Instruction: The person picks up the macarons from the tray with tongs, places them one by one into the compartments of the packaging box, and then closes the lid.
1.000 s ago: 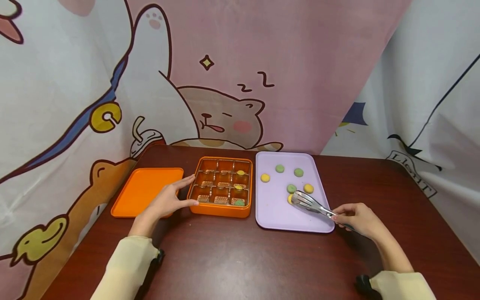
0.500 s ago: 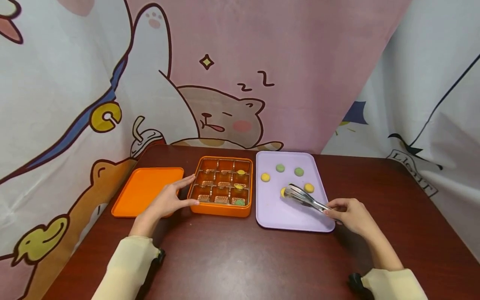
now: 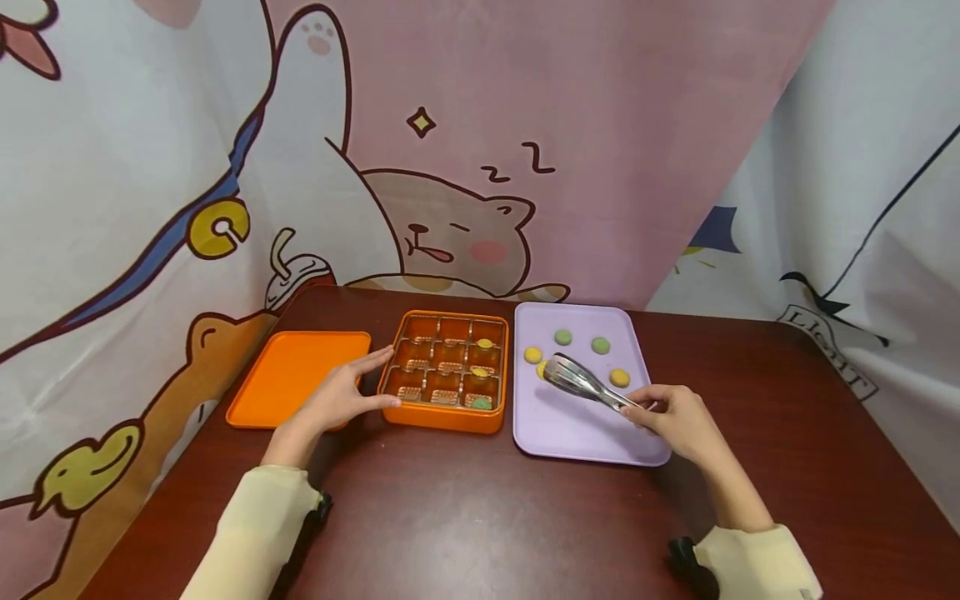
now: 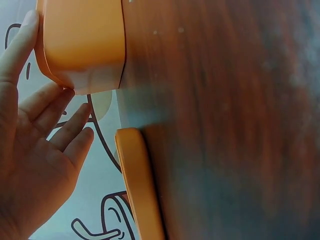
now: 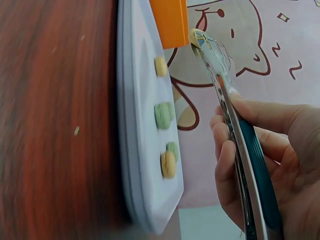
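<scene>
My right hand [image 3: 675,421] grips metal food tongs [image 3: 581,379] with a green handle, above the lilac tray [image 3: 592,437]. A yellow macaron [image 5: 195,37] is pinched in the tongs' tips, lifted clear of the tray in the right wrist view. My left hand [image 3: 337,396] has its straight fingers and thumb against the left side and front corner of an orange box [image 3: 442,417]. Inside the box is a clear divided insert; two yellow macarons [image 3: 480,372] and a green macaron [image 3: 481,403] sit in its right-hand column.
Two green macarons [image 3: 601,345] and two yellow macarons [image 3: 619,377] lie on the tray, around the tongs. An orange lid [image 3: 288,375] lies left of the box, partly behind the left hand. A cartoon-printed curtain [image 3: 600,150] rises behind the brown table [image 3: 442,517].
My right hand has moved left and slightly away from me, carrying the tongs with the yellow macaron toward the box. The left hand stays at the box.
</scene>
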{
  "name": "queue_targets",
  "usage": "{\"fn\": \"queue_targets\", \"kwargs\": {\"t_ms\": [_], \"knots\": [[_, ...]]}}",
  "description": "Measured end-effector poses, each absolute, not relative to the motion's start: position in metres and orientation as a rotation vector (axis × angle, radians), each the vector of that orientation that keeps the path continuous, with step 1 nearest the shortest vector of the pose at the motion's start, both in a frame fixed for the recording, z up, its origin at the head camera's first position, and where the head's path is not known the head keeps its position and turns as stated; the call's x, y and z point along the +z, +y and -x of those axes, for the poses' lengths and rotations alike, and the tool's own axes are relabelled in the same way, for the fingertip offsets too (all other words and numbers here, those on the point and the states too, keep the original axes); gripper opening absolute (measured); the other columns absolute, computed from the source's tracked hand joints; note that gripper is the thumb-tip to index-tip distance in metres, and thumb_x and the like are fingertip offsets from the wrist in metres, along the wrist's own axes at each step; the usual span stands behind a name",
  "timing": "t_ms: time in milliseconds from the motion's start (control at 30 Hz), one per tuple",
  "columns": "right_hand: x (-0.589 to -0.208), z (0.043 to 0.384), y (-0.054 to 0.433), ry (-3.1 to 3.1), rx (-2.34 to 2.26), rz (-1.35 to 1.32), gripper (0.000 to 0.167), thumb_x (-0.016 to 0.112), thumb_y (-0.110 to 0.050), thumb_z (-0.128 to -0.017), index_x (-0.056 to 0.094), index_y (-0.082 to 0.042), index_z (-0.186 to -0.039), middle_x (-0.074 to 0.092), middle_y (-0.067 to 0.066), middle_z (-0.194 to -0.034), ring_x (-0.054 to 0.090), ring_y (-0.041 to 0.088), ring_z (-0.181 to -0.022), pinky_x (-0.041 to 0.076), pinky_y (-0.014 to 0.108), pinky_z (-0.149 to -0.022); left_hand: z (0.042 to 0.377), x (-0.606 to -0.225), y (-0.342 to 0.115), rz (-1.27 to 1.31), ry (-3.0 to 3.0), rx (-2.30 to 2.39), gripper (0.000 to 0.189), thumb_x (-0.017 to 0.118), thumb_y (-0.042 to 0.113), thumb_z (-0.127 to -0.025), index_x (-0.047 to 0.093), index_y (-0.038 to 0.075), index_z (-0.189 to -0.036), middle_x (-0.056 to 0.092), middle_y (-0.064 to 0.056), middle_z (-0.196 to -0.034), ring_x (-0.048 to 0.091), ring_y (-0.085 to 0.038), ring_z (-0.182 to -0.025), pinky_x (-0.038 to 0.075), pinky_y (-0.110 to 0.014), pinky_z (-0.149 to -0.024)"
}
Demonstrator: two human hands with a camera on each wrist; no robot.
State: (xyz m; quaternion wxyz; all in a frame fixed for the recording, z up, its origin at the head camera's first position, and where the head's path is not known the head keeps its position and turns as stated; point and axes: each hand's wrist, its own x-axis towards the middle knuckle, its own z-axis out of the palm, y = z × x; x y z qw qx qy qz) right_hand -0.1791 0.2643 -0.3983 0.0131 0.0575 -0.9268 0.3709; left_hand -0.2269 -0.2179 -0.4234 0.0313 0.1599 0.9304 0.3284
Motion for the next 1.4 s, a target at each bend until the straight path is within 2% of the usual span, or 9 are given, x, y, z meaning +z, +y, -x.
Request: {"fn": "queue_targets", "kwargs": {"t_ms": [267,467,767,1400], "knots": [[-0.392,0.186,0.242,-2.843,1.240,-0.240,0.019,0.076,-0.011,-0.086,0.075,0.003,-0.098,0.068,0.006,-0.068,0.056,0.005,-0.057,0.047,0.022,-0.051,0.226,-0.423,-0.219,-0.499,2.870,0.998,0.090,0.080,0.048,-0.080,0.040,0.015,-0.154,0.038,-0.005,-0.161,0.035,-0.039,-0.147,0.032,-0.061,-0.116],[-0.389,0.190,0.227,-2.819,1.269,-0.299,0.014,0.076,-0.010,-0.087,0.076,0.001,-0.096,0.068,0.006,-0.069,0.058,0.006,-0.058,0.049,0.021,-0.052,0.226,-0.425,-0.219,-0.500,2.878,0.983,0.091,0.079,0.049,-0.080,0.040,0.015,-0.154,0.037,-0.005,-0.161,0.035,-0.039,-0.147,0.032,-0.061,-0.116],[-0.385,0.195,0.205,-2.839,1.327,-0.304,0.019,0.075,-0.013,-0.088,0.075,0.001,-0.100,0.068,0.005,-0.070,0.056,0.008,-0.059,0.044,0.022,-0.049,0.226,-0.424,-0.218,-0.487,2.863,0.993,0.090,0.079,0.048,-0.081,0.039,0.016,-0.155,0.036,-0.005,-0.162,0.034,-0.039,-0.147,0.032,-0.061,-0.116],[-0.390,0.201,0.163,-2.817,1.362,-0.416,0.010,0.077,-0.010,-0.085,0.077,-0.003,-0.092,0.065,0.003,-0.063,0.054,0.011,-0.056,0.041,0.023,-0.046,0.227,-0.418,-0.217,-0.494,2.860,0.982,0.090,0.079,0.046,-0.081,0.039,0.014,-0.155,0.035,-0.006,-0.162,0.034,-0.040,-0.147,0.032,-0.062,-0.116]]}}
